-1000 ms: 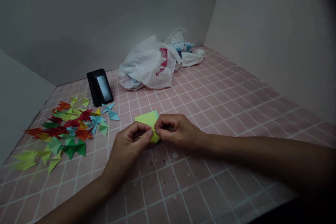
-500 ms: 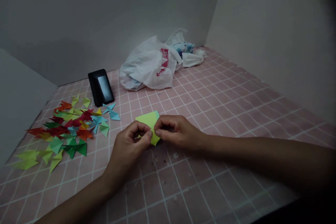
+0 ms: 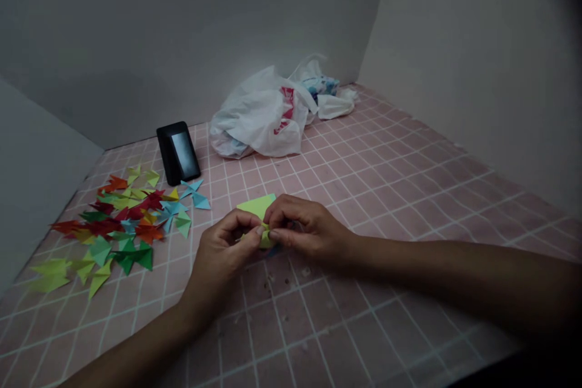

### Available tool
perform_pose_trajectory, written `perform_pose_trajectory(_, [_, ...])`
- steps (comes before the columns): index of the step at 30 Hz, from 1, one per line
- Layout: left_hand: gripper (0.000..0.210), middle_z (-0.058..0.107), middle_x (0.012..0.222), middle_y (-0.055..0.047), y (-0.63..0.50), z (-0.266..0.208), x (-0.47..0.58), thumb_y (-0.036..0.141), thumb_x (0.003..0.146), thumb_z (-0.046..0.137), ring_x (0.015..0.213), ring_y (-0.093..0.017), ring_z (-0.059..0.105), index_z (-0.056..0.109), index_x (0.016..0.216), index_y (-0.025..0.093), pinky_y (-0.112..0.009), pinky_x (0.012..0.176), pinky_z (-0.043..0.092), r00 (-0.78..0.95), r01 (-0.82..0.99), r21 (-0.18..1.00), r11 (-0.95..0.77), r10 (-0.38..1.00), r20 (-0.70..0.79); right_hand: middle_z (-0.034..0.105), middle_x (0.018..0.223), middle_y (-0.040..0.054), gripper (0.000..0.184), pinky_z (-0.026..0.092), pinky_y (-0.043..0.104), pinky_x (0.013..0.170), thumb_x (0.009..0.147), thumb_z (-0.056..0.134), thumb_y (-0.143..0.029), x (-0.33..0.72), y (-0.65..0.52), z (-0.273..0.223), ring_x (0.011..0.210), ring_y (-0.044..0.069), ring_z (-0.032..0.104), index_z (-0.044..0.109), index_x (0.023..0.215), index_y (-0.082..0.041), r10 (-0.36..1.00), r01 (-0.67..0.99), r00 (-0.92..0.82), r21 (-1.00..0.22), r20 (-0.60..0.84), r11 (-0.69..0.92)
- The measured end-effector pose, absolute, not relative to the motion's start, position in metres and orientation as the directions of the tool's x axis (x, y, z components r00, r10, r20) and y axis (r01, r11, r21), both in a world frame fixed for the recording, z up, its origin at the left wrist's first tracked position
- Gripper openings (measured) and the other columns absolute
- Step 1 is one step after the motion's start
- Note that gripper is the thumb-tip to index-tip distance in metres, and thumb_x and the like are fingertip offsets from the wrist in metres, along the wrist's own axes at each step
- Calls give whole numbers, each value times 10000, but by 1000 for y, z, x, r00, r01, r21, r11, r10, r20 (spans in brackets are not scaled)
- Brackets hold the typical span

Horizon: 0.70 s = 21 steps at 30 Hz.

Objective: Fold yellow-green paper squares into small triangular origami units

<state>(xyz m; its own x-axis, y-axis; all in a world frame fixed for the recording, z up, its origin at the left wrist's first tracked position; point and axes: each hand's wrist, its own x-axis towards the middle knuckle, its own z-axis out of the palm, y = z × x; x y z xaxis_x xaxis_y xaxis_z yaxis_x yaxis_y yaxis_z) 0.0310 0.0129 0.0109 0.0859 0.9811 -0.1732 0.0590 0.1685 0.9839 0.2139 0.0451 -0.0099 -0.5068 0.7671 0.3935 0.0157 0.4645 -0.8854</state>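
Observation:
Between my fingertips is a small piece of yellow-green folded paper [image 3: 265, 241], partly covered by both thumbs. My left hand [image 3: 230, 239] pinches its left side, with thumb and forefinger closed. From the other side my right hand [image 3: 302, 224] grips it the same way, close against the left. Just behind the hands lies a stack of square paper [image 3: 255, 205], light green on top with a blue-green edge showing. To the left, many folded paper pieces [image 3: 148, 231] in red, orange, yellow, green and blue are spread in a heap.
A black device with a shiny screen [image 3: 179, 153] leans behind the paper heap. White plastic bags [image 3: 259, 112] and a blue-patterned packet [image 3: 322, 85] lie near the back wall. The surface has pink tiles with white lines [image 3: 391, 170]; grey walls [image 3: 182, 24] enclose it.
The paper's lower tip, which pointed down below my fingers, is now folded up or turned into a smaller shape. My right hand has tilted slightly; the view shifted a little.

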Motion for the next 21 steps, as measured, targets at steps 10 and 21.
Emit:
perform_pose_trajectory(10, [161,653,760,0,12,7,30,310,747,779,682,-111,613,697,782,176,-185,587,538,96,-24,977,210,974,-207,585,742,-3,82,400,247,617,869,596,-186,214,40,-4,668,104,514,594,796,-151,842,63,-495,-958,214,280])
perform_pose_trajectory(21, [161,673,796,-17,12,9,30,329,813,731,711,-125,635,692,824,173,-197,601,564,135,4,986,167,977,-166,567,724,-12,76,384,240,602,867,575,-168,213,39,-5,659,101,501,575,792,-154,849,106,-481,-947,218,303])
